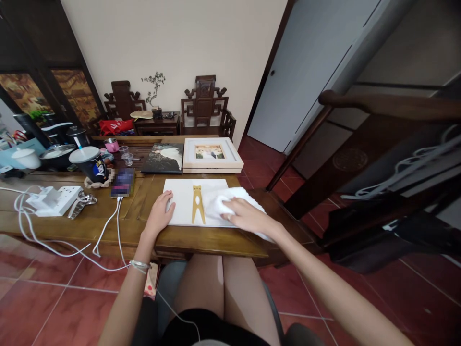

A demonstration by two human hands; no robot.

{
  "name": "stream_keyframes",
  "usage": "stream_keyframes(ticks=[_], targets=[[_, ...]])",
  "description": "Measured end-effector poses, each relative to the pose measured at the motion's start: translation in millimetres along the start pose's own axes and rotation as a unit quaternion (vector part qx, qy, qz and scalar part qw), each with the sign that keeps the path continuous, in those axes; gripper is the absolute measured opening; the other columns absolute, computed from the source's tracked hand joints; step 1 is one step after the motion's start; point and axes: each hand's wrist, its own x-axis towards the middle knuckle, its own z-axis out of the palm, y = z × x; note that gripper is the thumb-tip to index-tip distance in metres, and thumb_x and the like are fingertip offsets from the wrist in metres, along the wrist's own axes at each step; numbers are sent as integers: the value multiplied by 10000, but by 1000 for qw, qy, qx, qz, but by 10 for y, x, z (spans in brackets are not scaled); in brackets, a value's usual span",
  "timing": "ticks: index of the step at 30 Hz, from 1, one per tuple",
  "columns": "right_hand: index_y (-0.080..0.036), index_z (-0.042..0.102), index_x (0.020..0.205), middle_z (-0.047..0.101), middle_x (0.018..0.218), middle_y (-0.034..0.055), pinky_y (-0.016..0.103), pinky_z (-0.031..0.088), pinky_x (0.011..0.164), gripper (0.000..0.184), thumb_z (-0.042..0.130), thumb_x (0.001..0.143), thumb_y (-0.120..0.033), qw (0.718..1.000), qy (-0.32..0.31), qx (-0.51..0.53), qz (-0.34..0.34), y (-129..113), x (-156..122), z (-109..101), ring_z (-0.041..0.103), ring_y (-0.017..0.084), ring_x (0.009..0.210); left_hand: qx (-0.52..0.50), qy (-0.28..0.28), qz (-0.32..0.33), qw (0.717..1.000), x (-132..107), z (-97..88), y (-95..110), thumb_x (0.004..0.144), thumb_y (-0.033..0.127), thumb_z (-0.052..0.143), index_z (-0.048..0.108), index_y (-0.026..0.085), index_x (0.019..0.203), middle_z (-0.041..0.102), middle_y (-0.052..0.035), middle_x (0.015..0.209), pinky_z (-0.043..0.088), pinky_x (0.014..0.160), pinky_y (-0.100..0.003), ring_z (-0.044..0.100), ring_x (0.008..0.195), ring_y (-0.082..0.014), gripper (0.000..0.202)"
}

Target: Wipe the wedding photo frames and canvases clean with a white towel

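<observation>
A white panel (183,199) lies face down near the wooden table's front edge, with a gold stand (198,204) on its back. My left hand (160,211) rests flat on the panel's left edge, fingers spread. My right hand (243,214) presses a white cloth (219,202) down on the panel's right half, fingers laid over the cloth.
Behind the panel lie a white framed photo (212,154) and a dark photo print (163,158). To the left are a phone (123,182) on a white cable, a power strip (54,199), a dark cup (90,163) and kitchenware. The table (137,216) ends just right of the panel; a dark wooden stair rail (378,105) stands at right.
</observation>
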Motion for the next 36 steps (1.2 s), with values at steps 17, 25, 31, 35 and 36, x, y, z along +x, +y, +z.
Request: stream_keyframes(ticks=[17, 25, 31, 35, 36], targets=[[-133, 634, 984, 535, 1307, 212, 605, 207, 1054, 254, 507, 764, -132, 993, 26, 10, -114, -597, -113, 240, 305, 359, 1356, 7, -47, 2, 999, -4, 18, 4, 940, 281, 334, 458, 57, 1351, 384, -174, 1481, 228, 1169, -447, 266, 1422, -238, 485], [-119, 615, 1061, 589, 1228, 214, 605, 257, 1042, 275, 471, 831, -163, 997, 18, -14, -78, -500, 180, 220, 320, 353, 1355, 24, -48, -2, 999, 3, 14, -16, 931, 278, 339, 493, 77, 1331, 440, -161, 1447, 259, 1161, -430, 354, 1382, -233, 473], [-132, 592, 1143, 567, 1261, 205, 654, 275, 988, 326, 452, 858, -208, 996, 34, -68, -43, -444, 894, 209, 310, 391, 1330, 23, -46, 0, 999, 3, 3, -27, 931, 291, 349, 496, 111, 1331, 454, -142, 1442, 271, 1153, -446, 372, 1372, -230, 462], [-147, 587, 1187, 468, 1396, 189, 685, 202, 1021, 383, 508, 817, -211, 993, 21, -95, -71, -582, 883, 273, 256, 419, 1353, 16, -45, -3, 999, 0, 6, -32, 938, 285, 327, 495, 92, 1329, 450, -154, 1442, 267, 1156, -441, 366, 1376, -226, 467], [-146, 586, 1194, 451, 1412, 188, 681, 196, 1030, 397, 521, 809, -215, 992, 16, -100, -81, -631, 804, 294, 246, 424, 1359, 14, -44, -3, 999, -1, 9, -36, 937, 280, 327, 496, 93, 1328, 449, -155, 1442, 267, 1156, -446, 366, 1376, -226, 465]])
